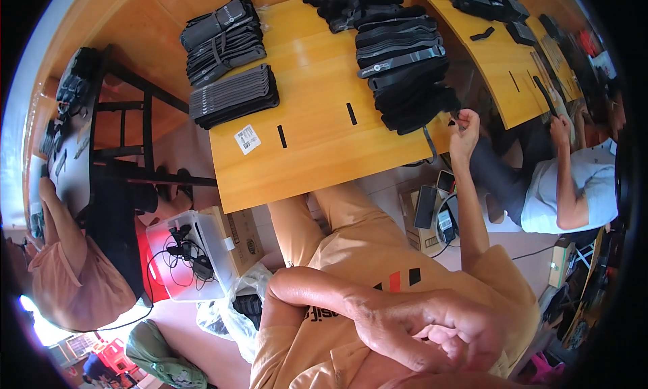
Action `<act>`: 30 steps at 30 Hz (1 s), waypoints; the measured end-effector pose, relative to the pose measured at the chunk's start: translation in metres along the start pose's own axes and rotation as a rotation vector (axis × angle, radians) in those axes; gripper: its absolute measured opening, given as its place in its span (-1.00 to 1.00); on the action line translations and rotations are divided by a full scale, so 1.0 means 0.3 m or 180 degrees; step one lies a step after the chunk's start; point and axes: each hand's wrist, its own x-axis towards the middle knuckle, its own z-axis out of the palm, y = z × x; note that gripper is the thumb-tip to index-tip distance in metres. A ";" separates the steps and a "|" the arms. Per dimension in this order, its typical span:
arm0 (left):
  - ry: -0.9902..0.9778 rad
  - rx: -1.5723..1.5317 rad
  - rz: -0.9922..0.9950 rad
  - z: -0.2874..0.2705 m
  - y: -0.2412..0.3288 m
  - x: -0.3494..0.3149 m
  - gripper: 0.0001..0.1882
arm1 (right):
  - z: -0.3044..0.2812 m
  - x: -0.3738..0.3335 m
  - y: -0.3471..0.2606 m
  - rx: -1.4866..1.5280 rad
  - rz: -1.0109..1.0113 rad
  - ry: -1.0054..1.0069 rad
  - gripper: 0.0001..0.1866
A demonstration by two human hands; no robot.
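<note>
My left hand (428, 328) is raised close in front of my chest, large in the lower part of the head view. Its fingers are curled in toward the thumb, and anything inside them is hidden. At the right edge of the yellow table (304, 166), my right hand (464, 132) has its fingertips pinched together. It is beside the near end of a long stack of black and grey fabric pieces (401, 71). What sits in the pinch is too small to name. A dark strap (430, 146) hangs from the stack over the table's front edge.
Bundled dark fabric pieces (223, 38) and a neat grey stack (234, 95) lie at the table's left. A white label sheet (248, 139) and two black strips are nearer. A plastic bin (192, 254) with cables stands left. Co-workers sit either side, one in a light shirt (567, 193).
</note>
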 end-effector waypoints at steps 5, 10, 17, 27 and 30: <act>-0.0124 0.0114 0.0204 0.018 -0.033 -0.064 -0.80 | -0.016 -0.009 -0.137 -0.0371 -0.0350 -0.0102 -0.61; -0.0400 0.0171 0.0290 0.115 0.017 -0.128 -0.82 | -0.037 -0.045 -0.178 -0.1076 -0.0979 -0.1007 -0.73; -0.0793 0.0511 0.0157 0.135 0.073 -0.227 -0.91 | 0.055 -0.097 -0.281 -0.1327 -0.1650 -0.1925 -0.58; 0.3065 0.7412 0.0754 -0.574 0.339 -0.068 -0.35 | 0.032 -0.069 -0.162 -0.1641 -0.1802 -0.2166 -0.49; 0.2973 0.7958 -0.0114 -0.751 0.393 -0.022 -0.10 | 0.037 -0.078 -0.203 -0.1431 -0.1734 -0.2095 -0.51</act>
